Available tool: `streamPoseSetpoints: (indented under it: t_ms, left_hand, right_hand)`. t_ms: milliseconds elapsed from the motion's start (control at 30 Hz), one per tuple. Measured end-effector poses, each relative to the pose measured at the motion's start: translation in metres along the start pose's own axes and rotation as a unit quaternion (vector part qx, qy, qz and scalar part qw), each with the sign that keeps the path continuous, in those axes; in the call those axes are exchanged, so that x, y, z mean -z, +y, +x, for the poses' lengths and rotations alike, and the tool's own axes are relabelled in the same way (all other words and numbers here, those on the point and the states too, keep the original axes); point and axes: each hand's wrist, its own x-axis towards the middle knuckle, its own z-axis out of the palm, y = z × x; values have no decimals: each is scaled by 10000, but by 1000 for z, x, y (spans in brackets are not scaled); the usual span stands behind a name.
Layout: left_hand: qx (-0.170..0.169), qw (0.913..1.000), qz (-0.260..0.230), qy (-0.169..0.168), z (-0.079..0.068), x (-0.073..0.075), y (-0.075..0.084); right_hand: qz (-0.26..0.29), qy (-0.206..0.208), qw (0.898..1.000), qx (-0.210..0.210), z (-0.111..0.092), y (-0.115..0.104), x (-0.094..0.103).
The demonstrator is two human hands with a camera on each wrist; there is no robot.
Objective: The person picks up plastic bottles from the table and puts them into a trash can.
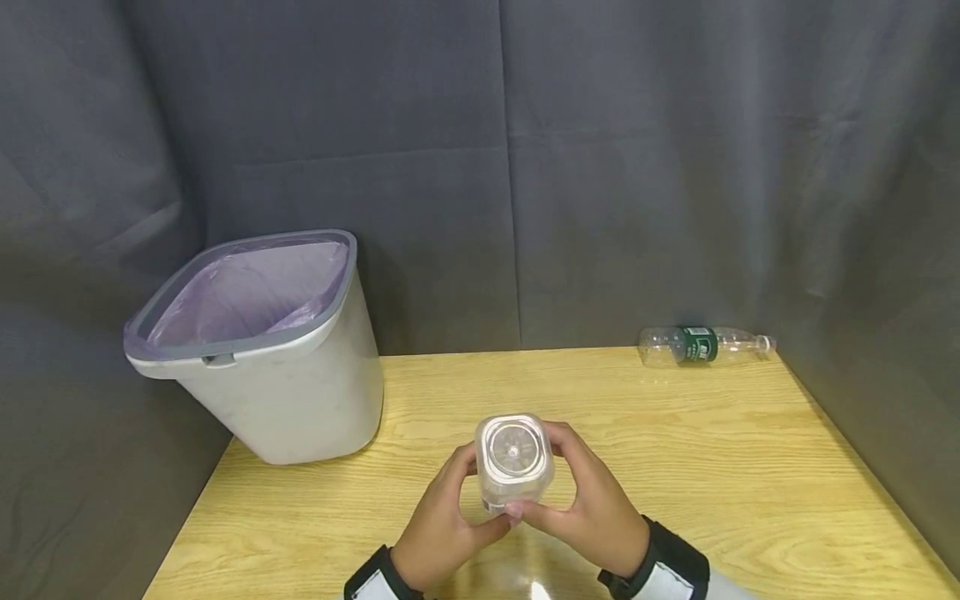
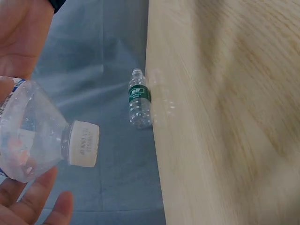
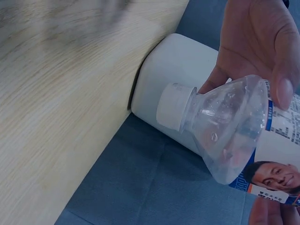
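Note:
A clear plastic bottle (image 1: 513, 458) with a white cap (image 3: 176, 107) is held between both hands, its square base facing the head camera. The cap end points away from the person. Fingers of the left hand (image 1: 437, 531) curve round the bottle's left side, and the right hand (image 1: 596, 510) grips it from the right, both thumbs meeting near the front. Around the bottle's body runs a white and blue label (image 3: 274, 159) with a printed picture. Droplets cling to the inside of its shoulder. No contents beyond these show in the wrist views.
A white bin (image 1: 300, 408) with a grey rim and purple liner bag (image 1: 255, 287) stands at the back left of the wooden table (image 1: 675, 467). Another clear bottle with a green label (image 1: 699, 344) lies on its side at the back right. Dark curtains (image 1: 420, 183) enclose the table.

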Motion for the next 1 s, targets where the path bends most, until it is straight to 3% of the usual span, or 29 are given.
streamPoseSetpoints:
  t_ms: [267, 433, 567, 767, 933, 1000]
  left_hand:
    - [194, 9995, 56, 258, 3, 8, 9]
    - [169, 9978, 299, 563, 8, 26, 12]
    - [115, 9943, 341, 1008, 14, 55, 25]
    - [-689, 9823, 425, 1689, 28, 114, 57]
    - [-1237, 9706, 189, 2057, 43, 159, 80]
    - [-1207, 9693, 7, 2143, 47, 172, 86]
  right_hand:
    - [93, -117, 9997, 177, 3, 0, 5]
    - [-94, -350, 9991, 241, 7, 5, 16]
    - [-736, -432, 9958, 341, 15, 24, 31]
    - [-1848, -415, 9818, -140, 30, 82, 61]
    - [-2289, -560, 9655, -1107, 44, 134, 93]
    - [-2434, -649, 9550, -1568, 49, 149, 106]
